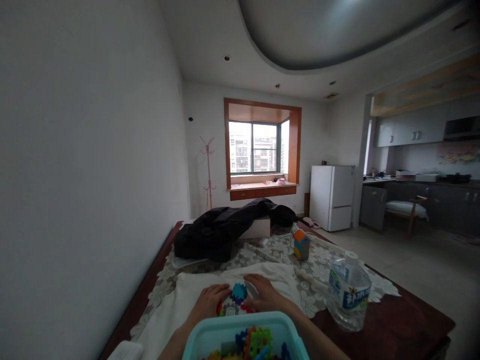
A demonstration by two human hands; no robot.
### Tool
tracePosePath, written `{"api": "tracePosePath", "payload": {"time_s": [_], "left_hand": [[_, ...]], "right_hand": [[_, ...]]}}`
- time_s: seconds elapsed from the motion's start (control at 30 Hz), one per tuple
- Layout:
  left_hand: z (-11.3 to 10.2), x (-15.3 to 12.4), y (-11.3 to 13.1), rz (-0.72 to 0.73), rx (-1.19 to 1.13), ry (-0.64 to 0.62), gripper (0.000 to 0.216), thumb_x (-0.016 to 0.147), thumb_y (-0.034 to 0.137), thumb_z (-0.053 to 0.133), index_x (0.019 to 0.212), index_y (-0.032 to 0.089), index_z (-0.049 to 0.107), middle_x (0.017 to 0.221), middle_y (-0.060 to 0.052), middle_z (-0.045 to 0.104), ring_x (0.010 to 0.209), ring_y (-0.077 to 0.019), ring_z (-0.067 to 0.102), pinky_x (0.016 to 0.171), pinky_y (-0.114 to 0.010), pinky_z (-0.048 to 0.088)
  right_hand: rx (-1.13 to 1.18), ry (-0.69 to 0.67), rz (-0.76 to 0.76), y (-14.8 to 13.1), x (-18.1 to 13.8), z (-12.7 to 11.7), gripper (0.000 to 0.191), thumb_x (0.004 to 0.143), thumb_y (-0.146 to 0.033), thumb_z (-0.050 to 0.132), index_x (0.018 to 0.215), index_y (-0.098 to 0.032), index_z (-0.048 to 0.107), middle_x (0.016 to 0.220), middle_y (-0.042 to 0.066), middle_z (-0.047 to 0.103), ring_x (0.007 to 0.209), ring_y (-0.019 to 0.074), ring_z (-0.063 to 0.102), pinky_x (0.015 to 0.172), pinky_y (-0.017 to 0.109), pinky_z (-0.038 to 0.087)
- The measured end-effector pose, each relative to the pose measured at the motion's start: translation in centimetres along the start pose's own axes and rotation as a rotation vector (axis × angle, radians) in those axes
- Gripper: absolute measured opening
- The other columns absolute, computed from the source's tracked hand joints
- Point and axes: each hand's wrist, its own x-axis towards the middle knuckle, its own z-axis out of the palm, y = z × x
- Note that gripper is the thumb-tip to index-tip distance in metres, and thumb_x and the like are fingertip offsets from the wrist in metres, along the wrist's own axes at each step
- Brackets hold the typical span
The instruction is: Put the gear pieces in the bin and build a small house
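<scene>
Small interlocking plastic blocks lie on the white cloth, among them a blue toothed block [239, 293] with red, green and pale pieces around it. My left hand [210, 303] is at their left side, its fingers stretched toward the blue block and partly over a green-red piece. On the right side, my right hand [265, 295] is spread with thumb and fingers apart, slightly blurred, close to a red piece. Neither hand shows a clear grip. Nearest me, a light teal bin [245, 320] holds several colourful blocks [258, 341], and my forearms pass on either side of it.
A large clear water bottle [348, 295] stands to the right. Beyond the hands are a small block house [301, 245] and black fabric [225, 227] draped over a box. A patterned tablecloth [315, 285] covers part of the dark red table [405, 320]. A wall borders the left.
</scene>
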Motion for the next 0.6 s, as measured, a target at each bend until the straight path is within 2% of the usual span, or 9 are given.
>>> {"api": "tracePosePath", "payload": {"time_s": [0.07,0.1,0.2,0.27,0.4,0.6], "left_hand": [[0.1,0.0,-0.1,-0.008,-0.003,-0.007,0.077,0.072,0.057,0.086,0.143,0.030,0.071,0.155,-0.014,0.065,0.143,-0.0423,0.059,0.123,-0.056,0.043],[0.2,0.1,-0.2,-0.004,-0.006,-0.008,0.076,0.073,0.056,0.086,0.143,0.030,0.072,0.155,-0.014,0.065,0.143,-0.0417,0.059,0.122,-0.055,0.043],[0.5,0.3,-0.4,0.024,-0.018,-0.007,0.073,0.074,0.057,0.085,0.141,0.031,0.073,0.152,-0.013,0.068,0.141,-0.0407,0.061,0.121,-0.054,0.044],[0.6,0.3,-0.5,0.042,-0.036,0.008,0.070,0.075,0.058,0.084,0.139,0.032,0.075,0.148,-0.013,0.071,0.139,-0.0403,0.063,0.120,-0.053,0.046],[0.1,0.2,0.1,0.065,-0.061,0.029,0.064,0.074,0.060,0.085,0.132,0.033,0.079,0.140,-0.011,0.076,0.132,-0.0396,0.067,0.116,-0.051,0.050],[-0.9,-0.3,1.4,0.112,-0.122,0.052,0.055,0.082,0.059,0.079,0.127,0.028,0.081,0.124,-0.011,0.083,0.117,-0.0368,0.073,0.105,-0.047,0.056]], "right_hand": [[-0.144,-0.082,0.011,1.2,0.0,0.9,0.086,0.064,-0.053,0.095,0.144,-0.039,0.066,0.160,0.014,0.058,0.153,0.0492,0.042,0.125,0.068,0.028],[-0.174,-0.106,-0.001,1.5,0.0,1.1,0.084,0.064,-0.051,0.095,0.142,-0.041,0.067,0.158,0.013,0.060,0.153,0.0489,0.042,0.125,0.067,0.028],[-0.167,-0.097,-0.081,1.6,0.0,1.3,0.061,0.074,-0.048,0.088,0.132,-0.042,0.070,0.142,0.009,0.072,0.141,0.0407,0.058,0.120,0.057,0.037],[-0.160,-0.091,-0.105,1.6,0.0,1.4,0.052,0.075,-0.046,0.085,0.125,-0.044,0.070,0.141,0.007,0.072,0.137,0.0377,0.061,0.117,0.054,0.039],[-0.189,-0.127,-0.078,1.8,0.2,1.8,0.059,0.067,-0.044,0.088,0.120,-0.047,0.062,0.151,0.005,0.065,0.143,0.0404,0.055,0.116,0.058,0.038],[-0.227,-0.019,-0.054,1.1,0.0,1.6,0.043,0.068,-0.037,0.086,0.106,-0.038,0.064,0.119,0.005,0.074,0.120,0.0391,0.067,0.105,0.053,0.047]]}}
